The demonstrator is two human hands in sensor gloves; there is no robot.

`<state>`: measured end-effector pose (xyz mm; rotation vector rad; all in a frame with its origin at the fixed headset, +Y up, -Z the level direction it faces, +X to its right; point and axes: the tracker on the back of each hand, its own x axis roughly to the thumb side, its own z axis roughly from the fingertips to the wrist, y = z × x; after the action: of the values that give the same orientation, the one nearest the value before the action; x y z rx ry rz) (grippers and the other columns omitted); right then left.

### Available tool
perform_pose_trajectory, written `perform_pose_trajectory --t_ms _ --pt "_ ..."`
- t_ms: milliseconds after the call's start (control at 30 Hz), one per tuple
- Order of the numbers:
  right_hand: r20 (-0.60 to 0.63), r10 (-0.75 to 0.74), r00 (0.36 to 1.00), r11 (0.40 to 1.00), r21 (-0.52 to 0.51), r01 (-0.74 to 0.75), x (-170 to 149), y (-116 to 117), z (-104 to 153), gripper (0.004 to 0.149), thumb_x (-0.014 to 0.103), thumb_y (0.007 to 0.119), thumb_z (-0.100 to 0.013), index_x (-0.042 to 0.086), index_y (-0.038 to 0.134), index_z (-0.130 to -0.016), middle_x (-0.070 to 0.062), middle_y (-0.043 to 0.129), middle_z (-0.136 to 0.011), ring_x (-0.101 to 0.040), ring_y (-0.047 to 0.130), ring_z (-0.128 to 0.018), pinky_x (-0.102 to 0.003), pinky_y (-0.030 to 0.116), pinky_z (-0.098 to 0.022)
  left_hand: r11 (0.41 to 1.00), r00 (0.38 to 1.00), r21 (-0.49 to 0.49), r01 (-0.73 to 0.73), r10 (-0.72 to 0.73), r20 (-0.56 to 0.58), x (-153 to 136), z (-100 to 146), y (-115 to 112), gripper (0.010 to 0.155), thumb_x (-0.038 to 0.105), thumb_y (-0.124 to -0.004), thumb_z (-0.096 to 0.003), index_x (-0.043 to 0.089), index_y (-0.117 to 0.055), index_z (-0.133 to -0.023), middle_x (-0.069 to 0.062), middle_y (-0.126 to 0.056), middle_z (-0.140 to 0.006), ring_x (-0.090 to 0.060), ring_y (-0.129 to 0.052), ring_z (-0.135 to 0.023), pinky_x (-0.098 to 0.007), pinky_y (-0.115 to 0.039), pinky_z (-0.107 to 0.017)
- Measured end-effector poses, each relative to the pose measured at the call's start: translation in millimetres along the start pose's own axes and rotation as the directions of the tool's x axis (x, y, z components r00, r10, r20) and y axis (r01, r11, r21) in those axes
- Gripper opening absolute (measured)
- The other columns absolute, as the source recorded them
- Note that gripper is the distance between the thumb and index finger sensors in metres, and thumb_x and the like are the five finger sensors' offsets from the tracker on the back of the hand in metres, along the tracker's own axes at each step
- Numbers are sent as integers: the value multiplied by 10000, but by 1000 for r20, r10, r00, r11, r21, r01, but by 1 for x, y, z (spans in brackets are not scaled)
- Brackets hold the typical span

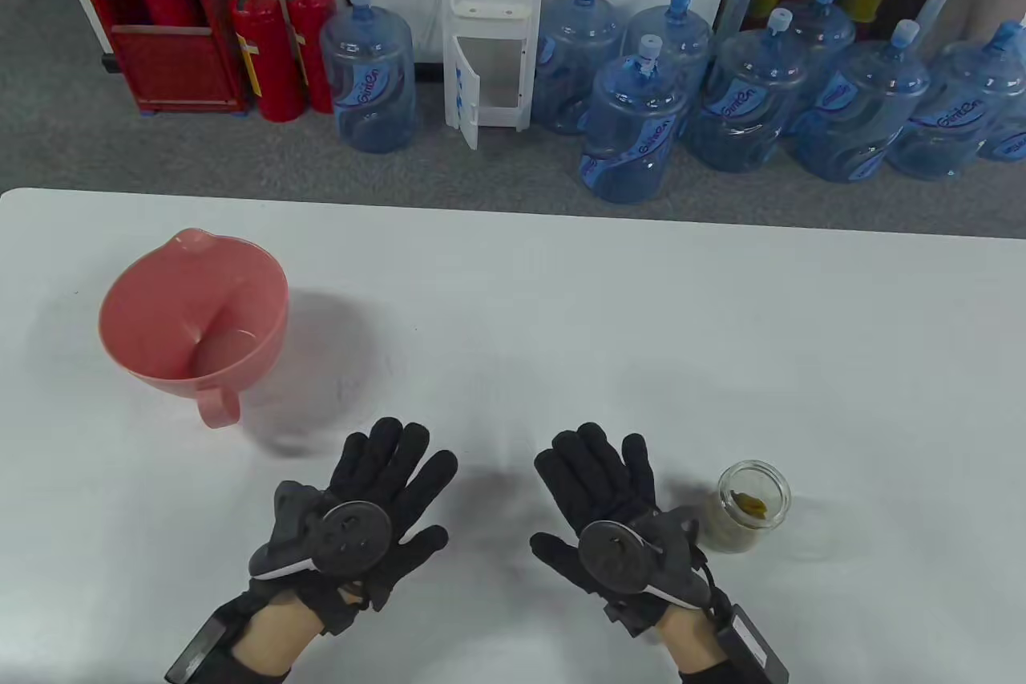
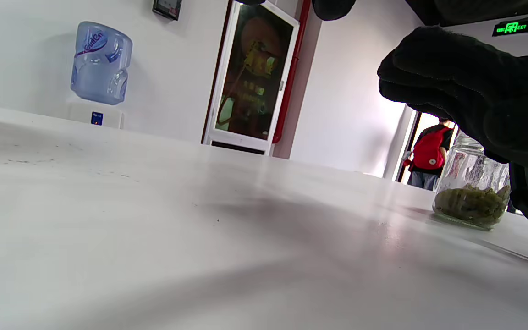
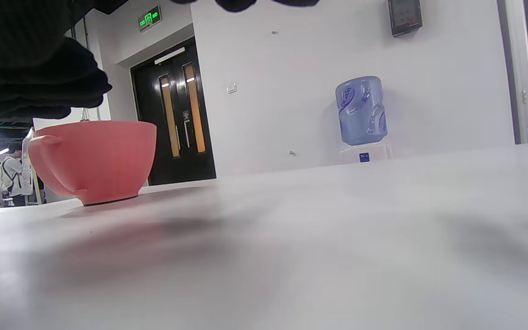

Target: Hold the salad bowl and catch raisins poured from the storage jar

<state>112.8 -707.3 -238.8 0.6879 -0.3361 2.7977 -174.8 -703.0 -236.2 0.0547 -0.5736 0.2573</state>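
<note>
Left hand (image 1: 377,507): near the surface's (image 1: 561,331) front edge, left of centre, fingers spread flat, grip wide and holding nothing. Right hand (image 1: 613,511): beside it, right of centre, likewise splayed, grip wide and unoccupied. Storage jar (image 1: 749,506): upright, lidless, just right of the right hand, not touched; greenish raisins (image 2: 472,207) at its bottom. Salad bowl (image 1: 194,315): pink, handled, upright toward the far left, well apart from both hands.

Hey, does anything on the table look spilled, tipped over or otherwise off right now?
Nothing stands out. The pink salad bowl and the storage jar both stand upright, the raisins are inside the jar, and both hands hold nothing.
</note>
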Motion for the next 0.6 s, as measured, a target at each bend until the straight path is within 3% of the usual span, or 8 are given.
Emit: perform_pose_trajectory --t_ms 600 --pt "4 -8 1000 1000 4 8 0 1 1 902 704 688 -318 393 223 -1025 57 178 -1134 -247 245 -1109 -615 173 -775 1000 1000 -12 -13 13 -8 -2 0 -1 716 653 -586 -436 389 -389 -1071 -54 -271 -1151 -426 -250 -1097 -592 -275 -728"
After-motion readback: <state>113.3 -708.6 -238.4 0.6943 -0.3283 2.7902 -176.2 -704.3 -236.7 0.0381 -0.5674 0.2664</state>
